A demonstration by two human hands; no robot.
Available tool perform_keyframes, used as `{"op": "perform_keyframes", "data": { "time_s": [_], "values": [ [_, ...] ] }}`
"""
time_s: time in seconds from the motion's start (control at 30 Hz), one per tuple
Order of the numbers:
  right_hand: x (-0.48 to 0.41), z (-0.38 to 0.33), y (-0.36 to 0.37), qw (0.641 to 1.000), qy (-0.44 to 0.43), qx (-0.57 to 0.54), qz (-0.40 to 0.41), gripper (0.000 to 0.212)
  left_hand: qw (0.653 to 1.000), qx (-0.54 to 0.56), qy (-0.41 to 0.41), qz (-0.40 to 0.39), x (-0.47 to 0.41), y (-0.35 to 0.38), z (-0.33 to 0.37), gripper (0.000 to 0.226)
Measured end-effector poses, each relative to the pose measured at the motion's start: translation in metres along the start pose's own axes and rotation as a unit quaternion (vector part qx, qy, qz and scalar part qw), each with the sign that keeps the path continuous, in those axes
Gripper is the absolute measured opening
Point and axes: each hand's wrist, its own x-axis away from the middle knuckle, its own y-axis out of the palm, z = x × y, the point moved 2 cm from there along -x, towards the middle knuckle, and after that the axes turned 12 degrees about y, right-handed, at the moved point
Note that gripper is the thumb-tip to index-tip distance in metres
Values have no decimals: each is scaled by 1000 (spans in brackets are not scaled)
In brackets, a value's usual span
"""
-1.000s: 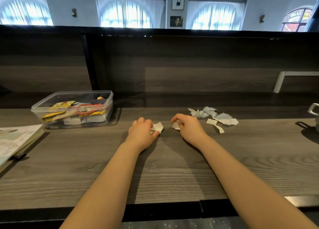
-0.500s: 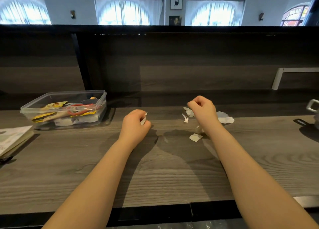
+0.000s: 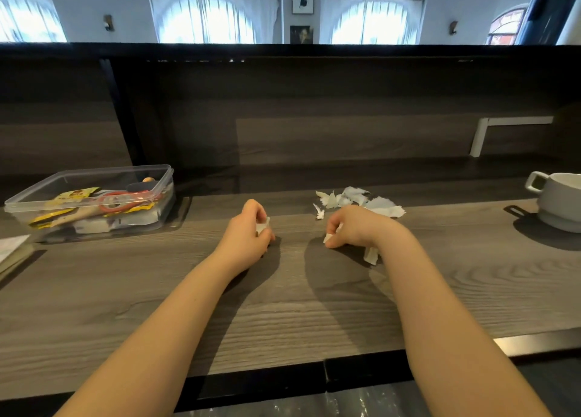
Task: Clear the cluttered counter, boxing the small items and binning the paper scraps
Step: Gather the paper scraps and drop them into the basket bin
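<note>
Scraps [image 3: 361, 200]: torn white paper in a loose heap on the counter [image 3: 283, 306] near its back edge, just beyond the right hand [image 3: 352, 228]. One stray piece [image 3: 371, 256] lies beside the right wrist. Left hand [image 3: 248, 232]: curled round a held piece [image 3: 262, 227], resting on the counter. Right hand: pinches a small piece [image 3: 328, 237] at the surface. Box [image 3: 157, 178]: clear, lidless, far left, with small items [image 3: 94, 209] inside. Cup [image 3: 559, 196]: far right, well apart. Bin: not plainly in view; the glossy film [image 3: 283, 407] below the front edge may be its liner, cannot tell. Risks: light pieces may slip from a filling fist as more are gathered. The stray, partly under the arm, may be overlooked or brushed off the edge. A quick sweep could scatter the heap.
</note>
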Motion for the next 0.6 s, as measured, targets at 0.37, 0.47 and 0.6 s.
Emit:
{"op": "perform_keyframes", "data": {
  "time_s": [0.37, 0.47, 0.6],
  "values": [
    [-6, 27, -65, 970, 4, -107, 217, 29, 997, -75, 25, -19, -27, 20, 34, 23],
    [-8, 51, -63, 976, 36, -72, 201, 16, 993, -109, 24, -32, -46, 33, 43, 23],
    [-20, 72, -27, 982, 7, -6, 191, 49, 987, -150, -2, -59, -71, 50, 42, 31]
  ]
}}
